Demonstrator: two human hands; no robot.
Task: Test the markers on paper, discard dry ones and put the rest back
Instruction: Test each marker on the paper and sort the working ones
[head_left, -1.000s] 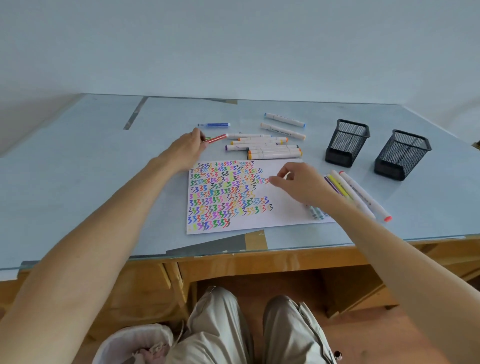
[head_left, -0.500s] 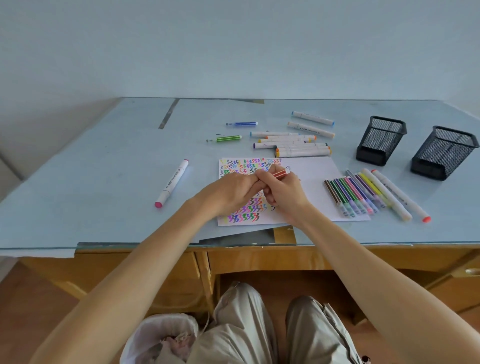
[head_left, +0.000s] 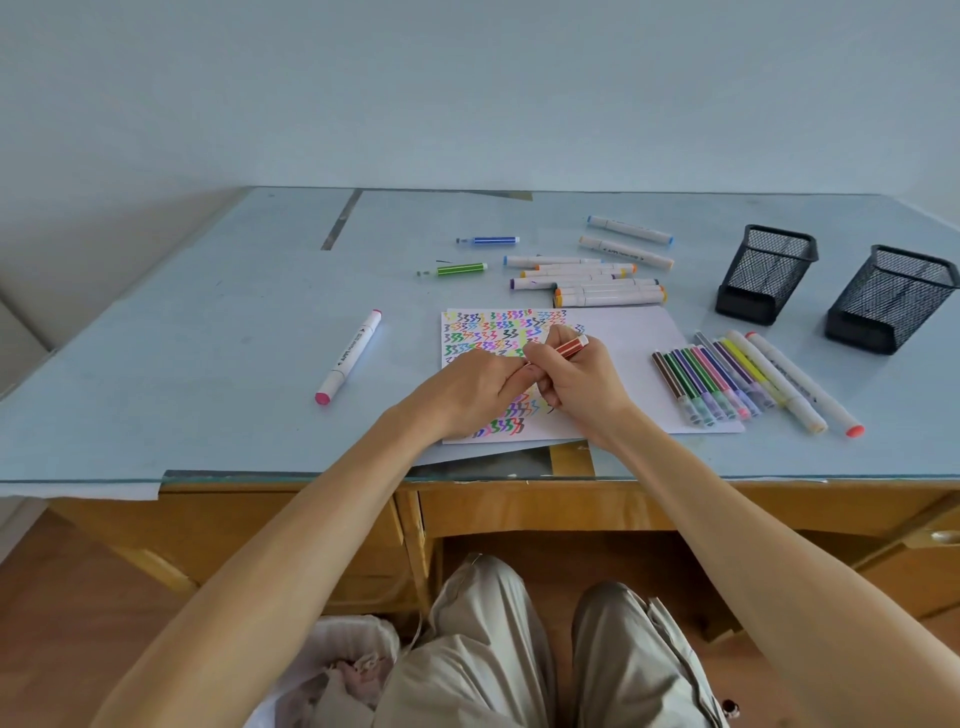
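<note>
The right hand (head_left: 582, 382) grips a red marker (head_left: 570, 346) at frame centre, above the paper (head_left: 634, 338). The marker's long axis runs lower left to upper right, white end pointing upper right. The left hand (head_left: 475, 392) pinches the marker's hidden lower-left end, fingers curled.

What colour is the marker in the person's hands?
Red marker with thin white stripes, seen in the head view.

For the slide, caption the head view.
Both hands hold a red marker over scribbled paper, beside loose markers and two mesh cups.
</note>
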